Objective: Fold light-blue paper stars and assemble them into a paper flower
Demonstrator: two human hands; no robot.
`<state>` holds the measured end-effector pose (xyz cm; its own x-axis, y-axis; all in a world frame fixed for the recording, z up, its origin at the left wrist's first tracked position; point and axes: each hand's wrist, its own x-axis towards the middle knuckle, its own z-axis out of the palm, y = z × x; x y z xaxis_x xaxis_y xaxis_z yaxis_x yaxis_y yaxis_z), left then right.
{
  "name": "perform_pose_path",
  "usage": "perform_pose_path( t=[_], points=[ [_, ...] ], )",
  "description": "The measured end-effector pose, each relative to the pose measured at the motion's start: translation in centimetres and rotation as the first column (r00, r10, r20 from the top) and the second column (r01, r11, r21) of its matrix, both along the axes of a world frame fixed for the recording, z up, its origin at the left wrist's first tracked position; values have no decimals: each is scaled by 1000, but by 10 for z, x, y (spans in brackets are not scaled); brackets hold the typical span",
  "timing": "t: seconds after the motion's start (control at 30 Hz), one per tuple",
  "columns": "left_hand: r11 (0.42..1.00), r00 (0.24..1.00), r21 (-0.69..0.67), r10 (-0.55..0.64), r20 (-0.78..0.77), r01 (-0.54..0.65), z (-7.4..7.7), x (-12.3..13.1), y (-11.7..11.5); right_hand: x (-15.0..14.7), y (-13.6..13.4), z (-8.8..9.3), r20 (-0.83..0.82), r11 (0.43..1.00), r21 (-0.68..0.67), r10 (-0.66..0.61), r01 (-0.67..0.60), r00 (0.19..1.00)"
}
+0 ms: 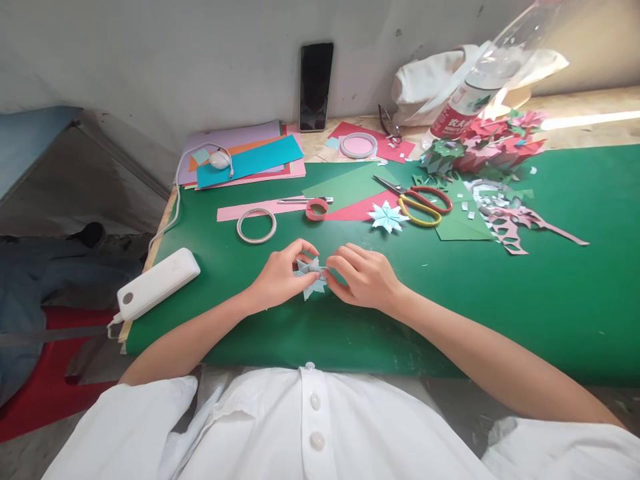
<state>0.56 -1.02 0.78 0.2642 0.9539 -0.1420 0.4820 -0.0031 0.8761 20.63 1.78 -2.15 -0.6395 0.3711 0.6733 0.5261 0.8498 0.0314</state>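
A pale blue paper flower with pointed petals is held between my two hands, low over the green mat. My left hand grips its left side between thumb and fingers. On its right side, my right hand pinches a petal, with thumb and fingertips closed together. My fingers hide part of the flower. Beyond my right hand lies a second light blue paper flower, beside scissors with red and yellow handles. A roll of tape and a small red paper ring lie beyond my left hand.
The green mat covers the table. Coloured paper sheets and a white power bank are at the left. A phone leans on the wall. At the back right stand a tilted plastic bottle, paper flowers and paper scraps.
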Motion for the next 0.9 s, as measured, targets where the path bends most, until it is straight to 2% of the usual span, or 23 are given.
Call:
perform_pose_path(
  t=[0.17,0.33,0.5,0.67,0.9],
  points=[
    [1000,1000,19,6,-15,-6,-1,0,-1,2,1,-3,84,1000,22,-5,3,996],
    [1000,1000,9,-18,-24,18,-2,-1,-1,1,1,-6,113,995,-94,28,-17,993],
    [999,999,10,-42,-19,42,-3,-1,-1,1,4,-7,82,970,-218,129,-109,988],
    [999,998,2,-52,-21,52,-2,-1,-2,3,7,-9,53,948,-273,187,-166,981],
    [998,998,4,-56,-22,56,-1,-2,-1,7,10,-8,48,934,-312,201,-176,978]
  ],
)
